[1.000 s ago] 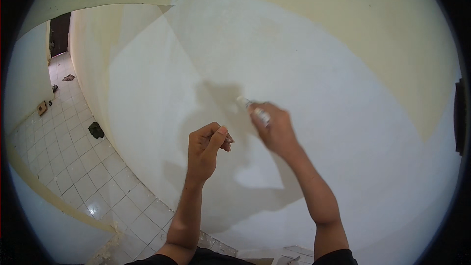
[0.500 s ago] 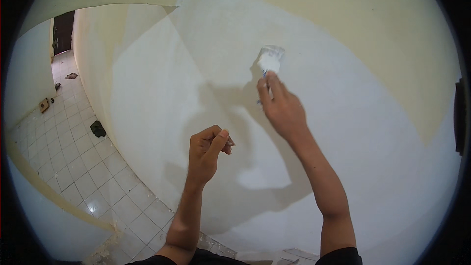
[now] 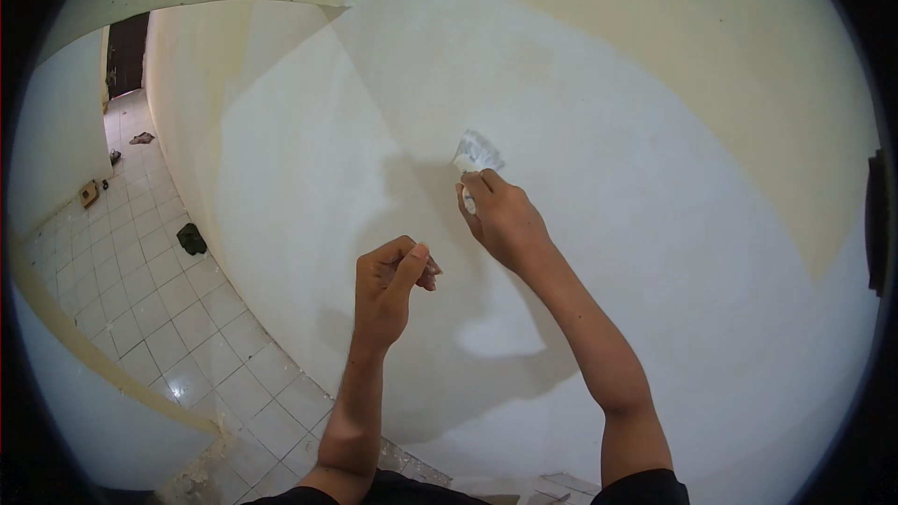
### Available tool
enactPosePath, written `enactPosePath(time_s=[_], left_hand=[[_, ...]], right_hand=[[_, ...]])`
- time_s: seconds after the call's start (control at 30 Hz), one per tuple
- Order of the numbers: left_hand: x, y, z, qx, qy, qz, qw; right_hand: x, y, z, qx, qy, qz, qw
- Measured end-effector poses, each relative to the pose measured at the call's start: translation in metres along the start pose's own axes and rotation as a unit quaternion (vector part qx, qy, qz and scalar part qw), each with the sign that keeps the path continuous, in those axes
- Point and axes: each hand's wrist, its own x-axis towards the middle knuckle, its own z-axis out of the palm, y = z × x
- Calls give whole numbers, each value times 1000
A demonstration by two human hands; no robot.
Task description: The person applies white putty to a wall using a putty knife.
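Wall (image 3: 655,224) fills my view, white and hard. My right hand (image 3: 505,224) squeezes a small white scraper (image 3: 477,151) flat against it. I think the scraper is light and stiff, best held low by its handle, which my fingers hide. My left hand (image 3: 393,281) is curled up apart; I cannot tell what it pinches.

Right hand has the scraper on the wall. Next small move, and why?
Probably draw the scraper down along the wall in a short stroke. The right hand holds its blade against the white-coated area, with yellow bare wall further up and right. The left hand is closed in the air, apart from the wall, so it need not move.
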Motion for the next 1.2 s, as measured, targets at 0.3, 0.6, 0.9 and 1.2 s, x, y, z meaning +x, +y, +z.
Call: enactPosePath(time_s=[0.3,0.6,0.9,1.2], left_hand=[[-1,-6,-9,-18,-13,9,1000],[1,-14,4,-8,-14,-25,1000],[12,-9,14,-20,-40,2,999],[35,15,21,-11,-26,60,998]], right_hand=[[-20,-28,-25,210,-17,128,969],[-2,22,-61,84,146,-5,986],[0,14,-39,-256,41,-111,959],[-7,-1,-40,86,-45,16,995]])
